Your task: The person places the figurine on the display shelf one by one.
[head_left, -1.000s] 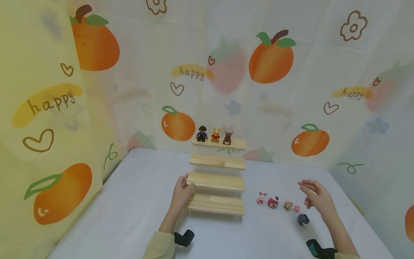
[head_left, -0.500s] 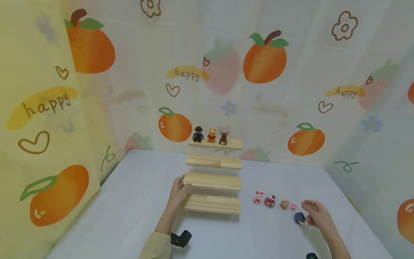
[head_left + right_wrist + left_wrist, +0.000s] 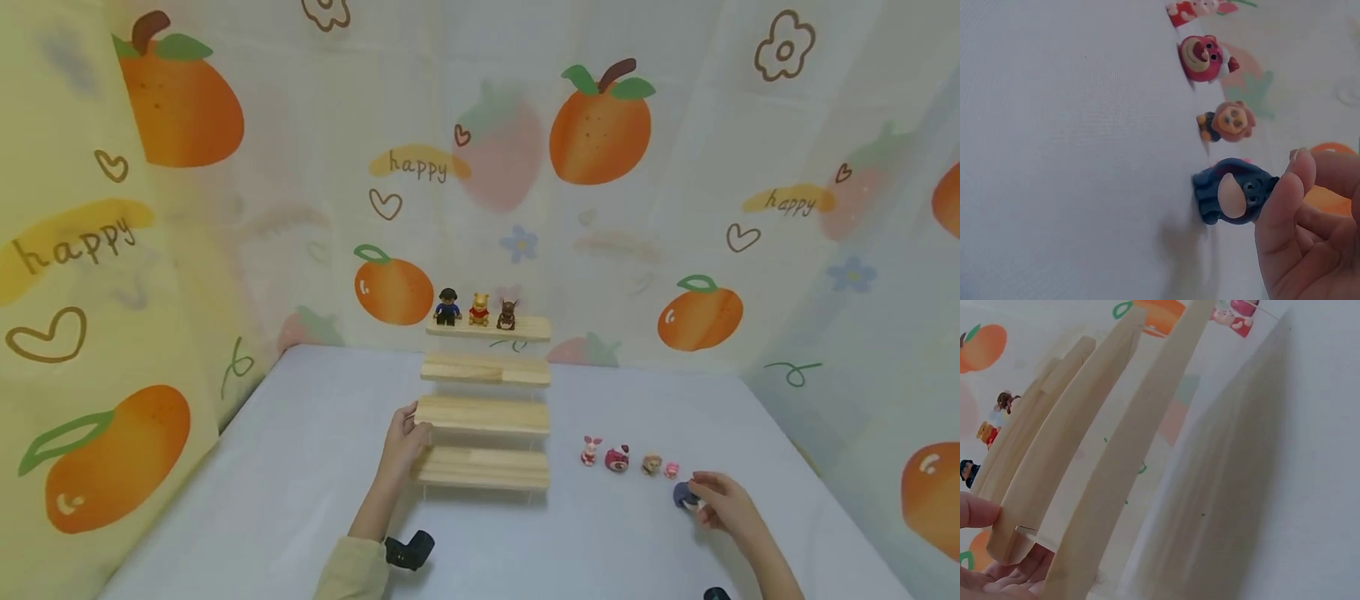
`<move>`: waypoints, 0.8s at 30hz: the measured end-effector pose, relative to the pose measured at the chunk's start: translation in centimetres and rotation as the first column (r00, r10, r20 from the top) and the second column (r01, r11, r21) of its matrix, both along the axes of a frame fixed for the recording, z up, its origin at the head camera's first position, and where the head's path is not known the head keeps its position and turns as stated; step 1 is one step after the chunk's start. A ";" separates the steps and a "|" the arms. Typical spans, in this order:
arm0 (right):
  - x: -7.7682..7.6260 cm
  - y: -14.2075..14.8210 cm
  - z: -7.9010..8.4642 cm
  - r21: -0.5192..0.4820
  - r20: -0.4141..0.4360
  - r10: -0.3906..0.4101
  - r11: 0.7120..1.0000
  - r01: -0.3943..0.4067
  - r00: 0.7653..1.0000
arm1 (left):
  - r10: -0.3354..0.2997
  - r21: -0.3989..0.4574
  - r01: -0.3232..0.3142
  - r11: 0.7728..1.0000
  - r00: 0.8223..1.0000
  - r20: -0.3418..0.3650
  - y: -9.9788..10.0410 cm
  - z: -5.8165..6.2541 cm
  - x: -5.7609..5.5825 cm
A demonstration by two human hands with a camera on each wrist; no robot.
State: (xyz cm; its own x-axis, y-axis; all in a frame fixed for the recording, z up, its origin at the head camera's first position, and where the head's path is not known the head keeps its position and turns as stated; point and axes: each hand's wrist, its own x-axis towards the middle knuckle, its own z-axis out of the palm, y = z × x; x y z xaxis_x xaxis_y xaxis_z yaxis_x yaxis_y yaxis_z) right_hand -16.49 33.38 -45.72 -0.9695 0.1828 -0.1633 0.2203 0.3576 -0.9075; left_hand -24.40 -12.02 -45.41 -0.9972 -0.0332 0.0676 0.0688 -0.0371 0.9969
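Note:
My left hand grips the left end of the second-lowest board of a stepped wooden display rack; in the left wrist view the thumb lies on one face and the fingers curl beneath. My right hand is at a small dark-blue donkey figurine with a pale muzzle. Thumb and fingertips pinch it by the top of its head, its feet close to the table. Beyond it stand a lion figurine, a magenta bear figurine and a piglet figurine.
A tiny pink figurine stands beside the lion. The top board bears a figure in blue, a yellow bear in red and a brown long-eared figurine. Fruit-printed curtains enclose the white table.
My right hand has come down and left to the donkey figurine, and its fingers have closed on it. The left hand keeps its grip on the rack. The head view has shifted slightly.

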 end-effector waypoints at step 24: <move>0.6 0.7 -1.7 -0.035 -0.031 -0.031 0.999 0.030 0.999 | 0.207 -0.040 -0.217 0.975 0.963 -0.171 1.9 -1.3 0.2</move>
State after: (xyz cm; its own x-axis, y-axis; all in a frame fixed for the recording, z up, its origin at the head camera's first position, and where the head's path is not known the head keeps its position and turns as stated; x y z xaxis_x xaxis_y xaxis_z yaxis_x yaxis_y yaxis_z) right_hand -15.89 34.12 -47.37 -0.9684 0.2069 -0.1392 0.2015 0.3199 -0.9258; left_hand -24.18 -10.10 -46.69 -0.9425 -0.2336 0.2389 0.2328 0.0536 0.9710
